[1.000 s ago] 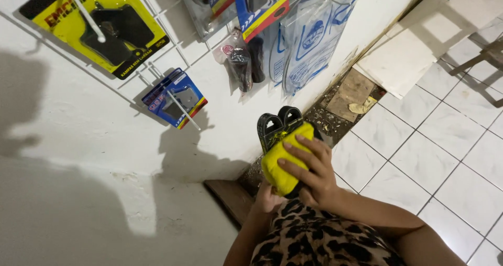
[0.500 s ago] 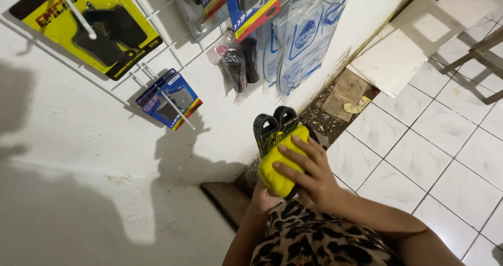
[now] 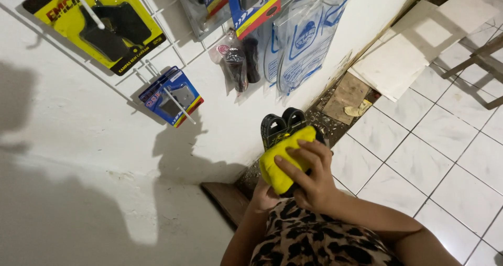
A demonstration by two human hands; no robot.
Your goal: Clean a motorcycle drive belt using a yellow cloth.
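Observation:
My right hand presses a yellow cloth over a pair of black brake pads, which stick out above the cloth. My left hand is underneath, cupping the pads and cloth from below, mostly hidden by the right hand and the leopard-print top. Both hands sit low in the view, in front of a white wall.
A white wire rack on the wall carries hanging packets: a yellow carded pad set, a blue pack, clear bags. Loose tiles, cardboard and debris lie along the wall base. White tiled floor spreads right.
The hands and pads stay almost in place; the right hand's fingers shift slightly on the yellow cloth. The camera view has drifted a little.

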